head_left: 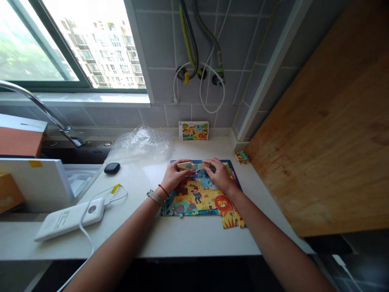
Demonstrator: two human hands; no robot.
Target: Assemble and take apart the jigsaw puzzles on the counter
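Note:
A colourful animal jigsaw puzzle [206,201] lies on a dark blue board [238,181] on the white counter. At its upper left, my left hand [176,176] grips a puzzle piece [184,165] between thumb and fingers. My right hand [219,175] pinches another puzzle piece [201,166] at the upper middle. Both held pieces are tilted, their pale edges showing, with a small gap between them. The lion pieces [224,205] stick out past the board's lower right edge, partly under my right forearm.
A picture card or box [194,131] leans against the tiled wall. Spare puzzle pieces [242,157] sit by the wooden panel [328,121]. To the left are clear plastic wrap [141,146], a black oval gadget [112,168], a white power bank [71,219] with its cable, and a sink [75,155].

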